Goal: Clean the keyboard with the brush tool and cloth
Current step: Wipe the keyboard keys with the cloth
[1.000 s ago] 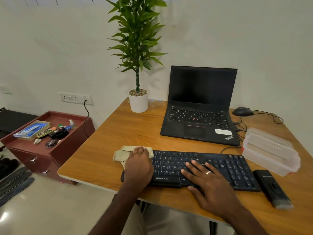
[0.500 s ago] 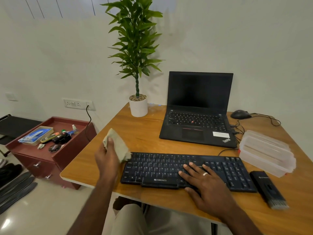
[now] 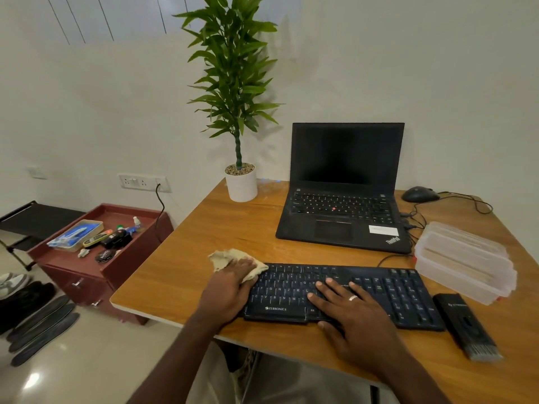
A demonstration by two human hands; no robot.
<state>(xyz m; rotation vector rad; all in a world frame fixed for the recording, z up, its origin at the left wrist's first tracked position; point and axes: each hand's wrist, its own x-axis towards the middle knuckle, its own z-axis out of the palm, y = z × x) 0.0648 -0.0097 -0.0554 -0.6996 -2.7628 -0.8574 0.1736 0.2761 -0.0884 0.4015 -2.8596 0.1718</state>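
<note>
Wooden desk [image 3: 204, 228] beside white wall [image 3: 87, 112]

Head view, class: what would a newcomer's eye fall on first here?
First the two hands on the black keyboard at the desk's near edge: the left hand presses a beige cloth onto its left end, and the right hand lies flat on the keys. Next, the tall potted plant and open laptop behind.
</note>
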